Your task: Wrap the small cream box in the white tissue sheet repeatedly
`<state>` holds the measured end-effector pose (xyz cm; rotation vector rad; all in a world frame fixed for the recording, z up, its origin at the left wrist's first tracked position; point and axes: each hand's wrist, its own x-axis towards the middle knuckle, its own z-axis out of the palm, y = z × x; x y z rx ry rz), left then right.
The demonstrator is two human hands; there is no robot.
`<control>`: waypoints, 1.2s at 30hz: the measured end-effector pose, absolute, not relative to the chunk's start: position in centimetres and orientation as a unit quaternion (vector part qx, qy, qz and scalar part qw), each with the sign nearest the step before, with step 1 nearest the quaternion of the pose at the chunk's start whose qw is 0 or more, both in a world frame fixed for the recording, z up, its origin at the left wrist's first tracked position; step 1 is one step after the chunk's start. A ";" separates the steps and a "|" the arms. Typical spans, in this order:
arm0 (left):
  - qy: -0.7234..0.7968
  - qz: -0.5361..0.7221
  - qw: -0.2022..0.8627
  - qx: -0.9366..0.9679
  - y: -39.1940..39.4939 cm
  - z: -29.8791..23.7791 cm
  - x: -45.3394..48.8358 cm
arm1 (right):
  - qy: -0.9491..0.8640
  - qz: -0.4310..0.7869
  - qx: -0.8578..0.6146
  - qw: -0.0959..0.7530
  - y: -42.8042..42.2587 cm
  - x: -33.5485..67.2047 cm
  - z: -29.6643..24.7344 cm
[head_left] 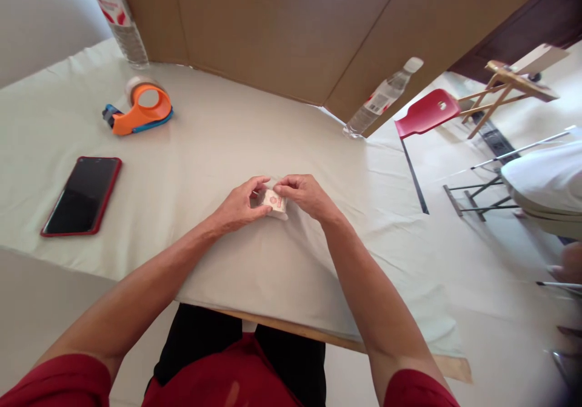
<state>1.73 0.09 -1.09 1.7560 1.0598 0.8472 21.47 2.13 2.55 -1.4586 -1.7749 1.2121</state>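
Note:
A small white packet with red print (274, 201) lies on the cloth-covered table in front of me, close to the near edge. My left hand (243, 205) holds it from the left, thumb along the near side and fingers curled at the far side. From the right, my right hand (304, 191) pinches the packet's upper right edge between thumb and forefinger. Clear wrapping seems to show around its lower edge. The fingers hide part of the far side.
Leftward on the pale tablecloth (218, 134) are a phone in a red case (82, 196) and an orange tape dispenser (144, 108). Two water bottles, a left one (125, 28) and a right one (379, 100), stand against a cardboard panel (273, 31). A person (548, 179) sits at right, near a red chair (430, 113).

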 end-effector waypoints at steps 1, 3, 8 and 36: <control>0.429 0.342 0.442 0.709 0.1 -1.1 1.7 | -0.662 0.448 -0.542 0.259 2.4 21.5 2.6; 0.430 0.346 0.436 0.711 0.0 -1.1 1.7 | -0.676 0.430 -0.547 0.245 2.9 21.4 2.7; 0.414 0.354 0.422 0.725 0.0 -1.3 1.8 | -0.690 0.397 -0.557 0.238 4.0 20.6 2.4; 0.308 0.410 0.673 0.533 1.2 -2.4 2.7 | -0.652 0.183 -0.614 0.405 3.9 21.4 4.2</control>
